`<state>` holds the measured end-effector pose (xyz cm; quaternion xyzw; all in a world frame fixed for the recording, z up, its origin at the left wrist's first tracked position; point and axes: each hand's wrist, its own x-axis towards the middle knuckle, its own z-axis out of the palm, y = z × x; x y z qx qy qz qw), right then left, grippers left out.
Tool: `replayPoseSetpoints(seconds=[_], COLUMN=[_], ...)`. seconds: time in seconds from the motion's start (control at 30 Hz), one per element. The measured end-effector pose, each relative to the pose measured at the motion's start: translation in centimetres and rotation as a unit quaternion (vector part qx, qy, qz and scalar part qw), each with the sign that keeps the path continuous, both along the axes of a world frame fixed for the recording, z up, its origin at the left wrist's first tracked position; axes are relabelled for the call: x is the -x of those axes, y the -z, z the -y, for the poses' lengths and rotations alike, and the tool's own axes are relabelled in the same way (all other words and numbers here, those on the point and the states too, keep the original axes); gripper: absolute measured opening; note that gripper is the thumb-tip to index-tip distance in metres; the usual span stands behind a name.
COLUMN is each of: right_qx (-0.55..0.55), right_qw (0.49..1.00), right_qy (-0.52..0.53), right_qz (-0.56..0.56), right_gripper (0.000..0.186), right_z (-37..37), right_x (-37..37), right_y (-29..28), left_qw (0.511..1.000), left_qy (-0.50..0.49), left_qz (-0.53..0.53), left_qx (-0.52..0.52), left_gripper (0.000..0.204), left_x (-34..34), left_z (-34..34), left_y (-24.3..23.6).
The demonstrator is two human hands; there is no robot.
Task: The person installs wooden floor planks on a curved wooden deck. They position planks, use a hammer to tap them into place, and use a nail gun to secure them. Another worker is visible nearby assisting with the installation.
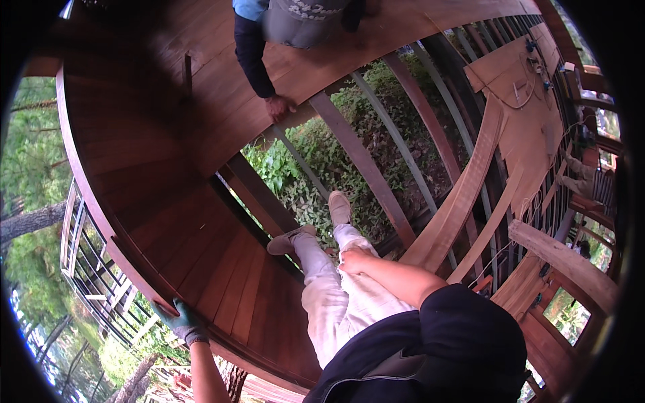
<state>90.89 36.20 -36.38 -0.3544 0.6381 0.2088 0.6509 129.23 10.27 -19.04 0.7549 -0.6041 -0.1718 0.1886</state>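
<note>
My left hand (180,321), in a grey-green glove, grips the curved wooden edge (117,258) beside dark reddish planks (175,248) at the lower left. My bare right hand (353,260) rests against my pale trousers (319,302) at the thigh, its fingers curled; whatever may be in them is hidden. Both my shoes (340,207) are among open floor beams (363,168), with leafy ground showing between them.
A co-worker's hand (279,107) rests on the upper boarded deck (215,107). Long loose boards (453,208) lie across beams on the right, with plywood sheets (521,127), cords and small tools. A timber beam (561,262) crosses the far right. Railing bars (94,282) stand outside at left.
</note>
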Motion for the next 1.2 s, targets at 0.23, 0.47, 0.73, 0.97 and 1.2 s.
replayPoseSetpoints(seconds=[0.23, 0.47, 0.73, 0.97, 1.2], right_qx=[0.006, 0.045, -0.009, 0.066, 0.081], right_qw=[0.999, 0.999, 0.999, 0.933, 0.874], right_qy=[0.0, 0.009, 0.036, 0.352, 0.415], right_qz=[0.034, 0.002, 0.019, -0.032, -0.238], right_gripper=[0.049, 0.042, 0.034, 0.039, 0.042], right_z=[-1.0, -2.3, -0.8, -5.7, -13.0], right_x=[1.2, 0.7, 1.3, 1.8, 6.8], right_y=[0.4, 1.3, -0.3, 4.9, -8.8], left_qw=[0.998, 0.997, 0.998, 0.987, 0.964], left_qy=[0.013, -0.004, -0.018, 0.0, 0.04], left_qz=[0.066, 0.073, 0.057, 0.147, 0.243], left_qx=[0.002, -0.014, -0.034, -0.062, -0.102], left_gripper=[0.072, 0.07, 0.067, 0.07, 0.079], left_x=[-0.6, -0.2, 0.4, -1.5, -2.3], left_z=[0.5, 0.4, 0.4, 1.0, 1.0], left_y=[0.2, 0.1, -0.4, 0.4, 1.9])
